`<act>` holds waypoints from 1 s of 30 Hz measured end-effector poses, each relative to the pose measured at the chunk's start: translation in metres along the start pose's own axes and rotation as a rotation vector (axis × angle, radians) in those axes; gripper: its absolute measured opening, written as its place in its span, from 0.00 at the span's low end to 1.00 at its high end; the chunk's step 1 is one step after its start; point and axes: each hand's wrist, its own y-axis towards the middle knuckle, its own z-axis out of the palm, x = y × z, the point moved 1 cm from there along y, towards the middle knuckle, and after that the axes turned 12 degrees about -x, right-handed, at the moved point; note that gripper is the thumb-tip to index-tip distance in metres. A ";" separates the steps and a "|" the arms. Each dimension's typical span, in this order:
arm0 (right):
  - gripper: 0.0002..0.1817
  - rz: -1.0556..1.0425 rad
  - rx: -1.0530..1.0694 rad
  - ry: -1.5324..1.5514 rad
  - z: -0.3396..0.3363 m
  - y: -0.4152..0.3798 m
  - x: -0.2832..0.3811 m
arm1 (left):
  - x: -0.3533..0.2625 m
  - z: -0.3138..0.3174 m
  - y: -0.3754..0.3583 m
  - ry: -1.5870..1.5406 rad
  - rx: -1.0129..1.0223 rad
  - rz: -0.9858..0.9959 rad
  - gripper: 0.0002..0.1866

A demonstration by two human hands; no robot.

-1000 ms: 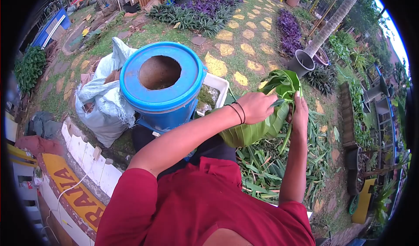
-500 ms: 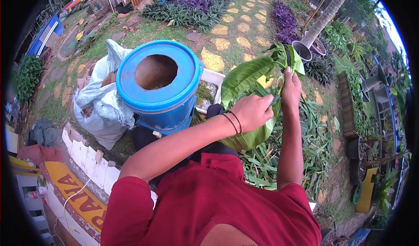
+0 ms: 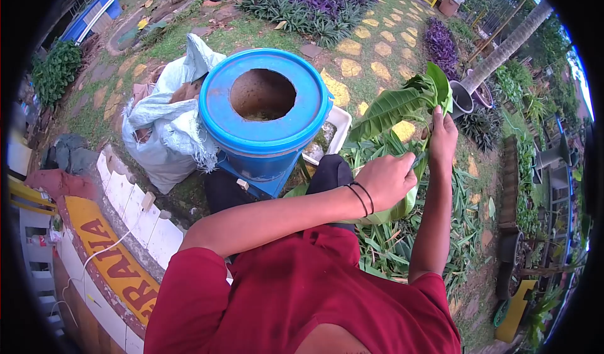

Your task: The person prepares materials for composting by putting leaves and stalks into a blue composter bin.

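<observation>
My right hand [image 3: 443, 137] is closed around the stems of a bunch of big green leaves [image 3: 393, 112], held up at the right over the cut greenery. My left hand [image 3: 389, 181], with two black bands on its wrist, reaches across my body and is closed close below the right hand. A small dark edge shows at its fingertips beside the stems; what it grips is mostly hidden. Part of a leaf hangs behind the left hand. A blue bucket [image 3: 214, 124] with a round hole in its lid stands in front of my knees.
A white woven sack [image 3: 167, 137] leans left of the bucket, and a white tray [image 3: 340, 127] sits behind its right side. Cut long leaves [image 3: 384, 241] cover the ground at right. A low tiled wall [image 3: 135, 215] curves at left; a tree trunk [image 3: 503, 49] rises at far right.
The view has shifted, so the bucket and sack appear farther right. The left hand has moved slightly down along the stems, and the leaves hang at a different angle. Both hands stay closed.
</observation>
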 end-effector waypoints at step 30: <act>0.17 0.375 -0.233 0.157 -0.079 -0.006 -0.109 | 0.027 -0.318 0.125 0.030 -0.709 0.457 0.08</act>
